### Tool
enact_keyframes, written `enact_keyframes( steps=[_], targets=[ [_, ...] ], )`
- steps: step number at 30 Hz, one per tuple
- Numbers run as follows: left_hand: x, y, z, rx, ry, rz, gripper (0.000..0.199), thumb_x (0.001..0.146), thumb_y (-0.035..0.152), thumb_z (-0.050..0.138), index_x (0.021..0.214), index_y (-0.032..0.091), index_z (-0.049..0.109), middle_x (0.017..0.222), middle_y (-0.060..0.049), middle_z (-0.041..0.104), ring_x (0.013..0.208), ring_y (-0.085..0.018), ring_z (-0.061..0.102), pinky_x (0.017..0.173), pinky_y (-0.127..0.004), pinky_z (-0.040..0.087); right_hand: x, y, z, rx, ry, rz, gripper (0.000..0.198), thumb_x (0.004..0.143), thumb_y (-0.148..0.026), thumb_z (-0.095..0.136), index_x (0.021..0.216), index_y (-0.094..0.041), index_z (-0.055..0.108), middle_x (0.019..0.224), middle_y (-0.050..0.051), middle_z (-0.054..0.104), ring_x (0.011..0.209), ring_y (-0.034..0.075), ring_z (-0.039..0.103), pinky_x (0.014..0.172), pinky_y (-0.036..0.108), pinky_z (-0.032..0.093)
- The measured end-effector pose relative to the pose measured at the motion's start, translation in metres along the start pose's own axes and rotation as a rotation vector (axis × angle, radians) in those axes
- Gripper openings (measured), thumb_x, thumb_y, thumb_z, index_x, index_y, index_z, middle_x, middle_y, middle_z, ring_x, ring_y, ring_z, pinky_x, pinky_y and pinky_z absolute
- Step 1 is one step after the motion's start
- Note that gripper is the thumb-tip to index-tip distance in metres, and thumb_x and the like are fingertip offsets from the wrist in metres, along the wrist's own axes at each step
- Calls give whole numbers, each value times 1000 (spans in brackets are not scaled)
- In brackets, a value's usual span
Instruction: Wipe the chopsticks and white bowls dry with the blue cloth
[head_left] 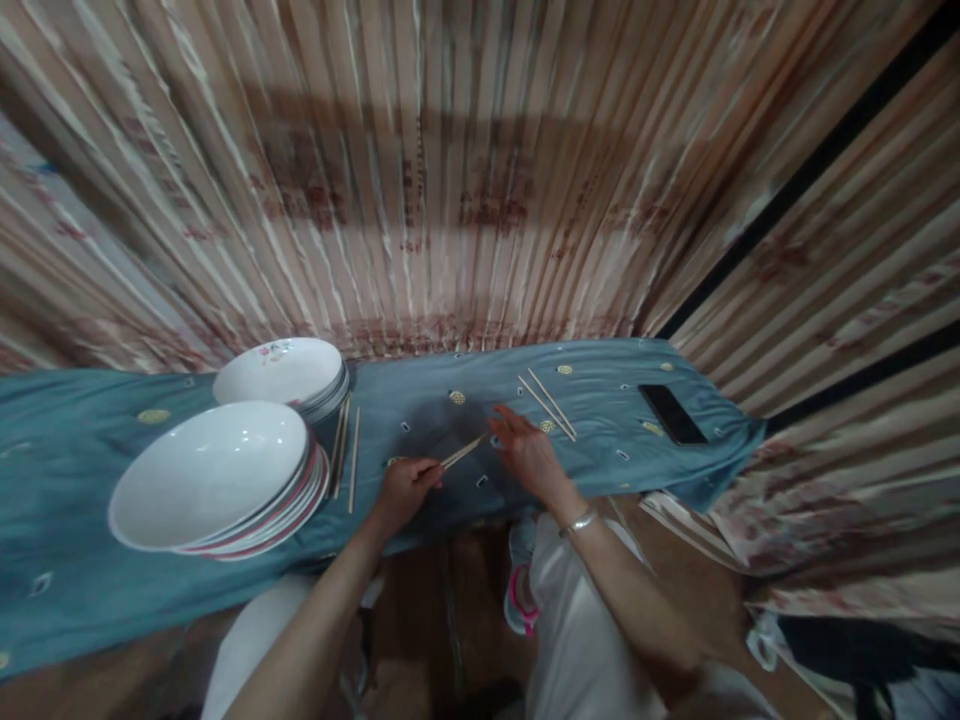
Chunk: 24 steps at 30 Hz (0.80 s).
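Note:
My left hand is closed around a pair of thin wooden chopsticks, whose tips point right and slightly up. Just beyond those tips my right hand hovers over the cloth, its fingers apart and nothing visible in them. A silver bracelet circles the right wrist. Past the right hand, two loose chopsticks lie side by side at a slant. More chopsticks rest to the left of my left hand, alongside the stacked dishes.
A stack of white bowls and plates stands at the front left, with another stack of white dishes behind it. A black phone lies at the right end of the teal tablecloth. Pleated curtains hang behind.

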<state>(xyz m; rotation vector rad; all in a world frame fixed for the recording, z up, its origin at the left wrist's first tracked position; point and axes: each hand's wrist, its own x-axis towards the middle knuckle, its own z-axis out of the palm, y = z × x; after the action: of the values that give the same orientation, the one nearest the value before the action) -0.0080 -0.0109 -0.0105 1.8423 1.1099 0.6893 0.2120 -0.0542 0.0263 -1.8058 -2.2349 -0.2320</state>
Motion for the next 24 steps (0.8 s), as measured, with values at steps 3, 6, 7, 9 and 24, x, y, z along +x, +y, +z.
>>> enact_keyframes(
  steps=[3, 6, 7, 9, 24],
  targets=[
    [1, 3, 2, -34, -19, -35, 29, 73, 39, 52, 58, 19, 66, 54, 0, 63, 56, -15, 54, 58, -25, 37, 0, -1, -6, -72, -93, -96, 26, 88, -7, 49, 109, -14, 62, 122, 13, 62, 99, 21, 60, 86, 29, 47],
    [1, 7, 4, -93, -47, -77, 28, 72, 40, 54, 58, 19, 67, 54, 0, 64, 54, -15, 53, 55, -25, 37, -3, 1, -10, -128, -160, -144, 20, 90, -9, 48, 102, -14, 63, 103, 11, 67, 91, 21, 59, 80, 30, 47],
    [1, 8, 5, -118, -58, -83, 28, 72, 40, 55, 58, 19, 67, 54, 0, 64, 54, -15, 53, 56, -25, 38, -4, 2, -11, -144, -173, -156, 19, 91, -10, 48, 101, -14, 63, 99, 11, 67, 89, 22, 59, 79, 30, 47],
    [1, 9, 7, -169, -70, -89, 26, 70, 40, 56, 58, 19, 68, 54, 0, 65, 55, -16, 55, 56, -25, 39, -9, 6, -11, -164, -191, -186, 17, 92, -13, 48, 99, -14, 63, 95, 11, 66, 88, 22, 58, 78, 30, 46],
    [11, 1, 17, -360, 80, -109, 34, 63, 42, 70, 87, 18, 73, 83, -5, 75, 80, -22, 68, 76, -33, 52, -38, 32, -24, -42, -293, -20, 23, 85, -7, 54, 103, -15, 65, 100, 9, 70, 98, 19, 63, 87, 26, 45]
  ],
)
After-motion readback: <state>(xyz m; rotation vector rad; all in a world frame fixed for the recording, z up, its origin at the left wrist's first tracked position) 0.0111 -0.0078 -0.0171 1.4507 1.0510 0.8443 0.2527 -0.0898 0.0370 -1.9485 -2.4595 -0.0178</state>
